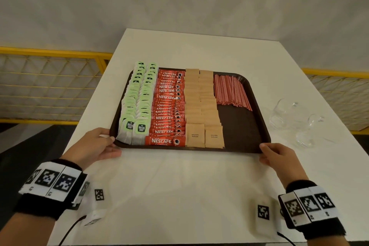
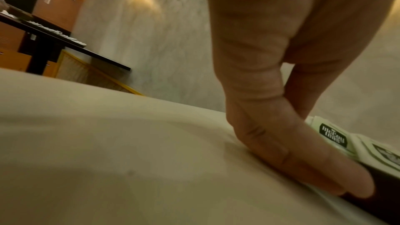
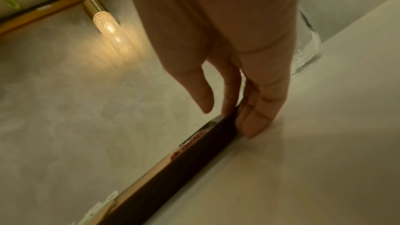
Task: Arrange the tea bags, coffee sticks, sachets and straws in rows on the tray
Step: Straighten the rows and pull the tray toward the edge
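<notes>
A dark brown tray (image 1: 265, 126) lies on the white table. It carries two rows of green tea bags (image 1: 137, 106), a row of red coffee sticks (image 1: 167, 110), two rows of brown sugar sachets (image 1: 201, 110) and a bundle of red-and-white straws (image 1: 229, 90) at the far right. My left hand (image 1: 111, 145) holds the near left corner, thumb on the rim, fingers below. My right hand (image 1: 265, 152) pinches the near right corner the same way. The left wrist view shows fingers (image 2: 303, 160) along the tray edge (image 2: 385, 194) beside tea bags (image 2: 333, 134). The right wrist view shows fingers (image 3: 259, 115) on the rim (image 3: 173, 174).
Clear glass cups (image 1: 295, 118) stand on the table just right of the tray. A yellow mesh railing (image 1: 50, 52) runs behind the table on both sides. Two small marker tags (image 1: 99, 194) (image 1: 263, 211) lie on the table near my wrists.
</notes>
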